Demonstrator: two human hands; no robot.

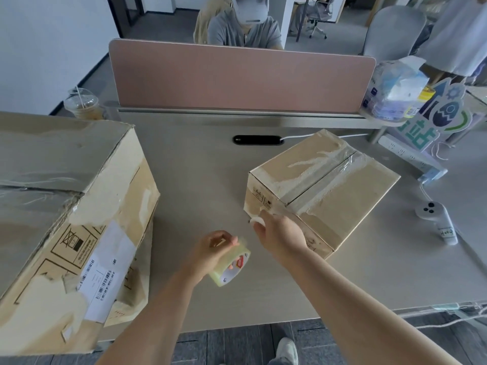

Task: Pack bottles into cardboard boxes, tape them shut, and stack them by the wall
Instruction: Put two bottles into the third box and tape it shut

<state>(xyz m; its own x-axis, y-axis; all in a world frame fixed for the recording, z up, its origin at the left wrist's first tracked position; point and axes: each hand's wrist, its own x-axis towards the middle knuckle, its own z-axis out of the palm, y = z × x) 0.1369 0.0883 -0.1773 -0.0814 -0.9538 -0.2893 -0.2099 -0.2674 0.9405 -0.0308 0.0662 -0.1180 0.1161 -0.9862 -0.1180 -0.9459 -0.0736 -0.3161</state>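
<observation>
- The left hand [214,250] was closed around a roll of clear tape [232,267], holding it just above the desk [200,180] near the front edge.
- The right hand [279,233] reached to the near corner of the small cardboard box [329,191], its fingers [259,219] pinched on what looked like a loose end of tape at that corner.
- That box lay shut on the desk, turned at an angle, with a strip of clear tape running along its top seam.
- A larger, worn cardboard box [66,219] stood at the left, closed, with a white shipping label [105,272] on its side.
- Behind the small box stood a pink desk divider [237,77]; a white handheld controller [434,217] lay to the right.
- No bottles could be seen; both boxes were closed.
</observation>
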